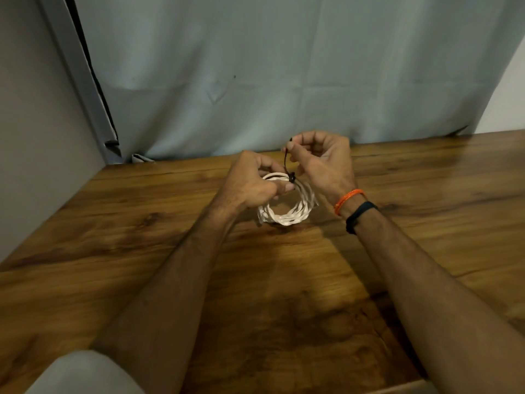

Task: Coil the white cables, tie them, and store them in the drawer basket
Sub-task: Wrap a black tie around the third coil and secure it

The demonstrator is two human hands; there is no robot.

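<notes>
1. We are logging one coiled white cable (287,207), wound into a ring, sitting just over the brown wood-grain worktop (284,280).
2. Left hand (252,184): its grip is curling round the coil's left side.
3. Right hand (321,160): its grip is pinching the thin black tie (287,163), which is running down to the coil's top.
4. Pale blue curtain (270,66) is hanging behind.

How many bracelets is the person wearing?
2, both on the right wrist: an orange thread band nearer the hand, and a black band just behind it. The left wrist shows none.
</notes>
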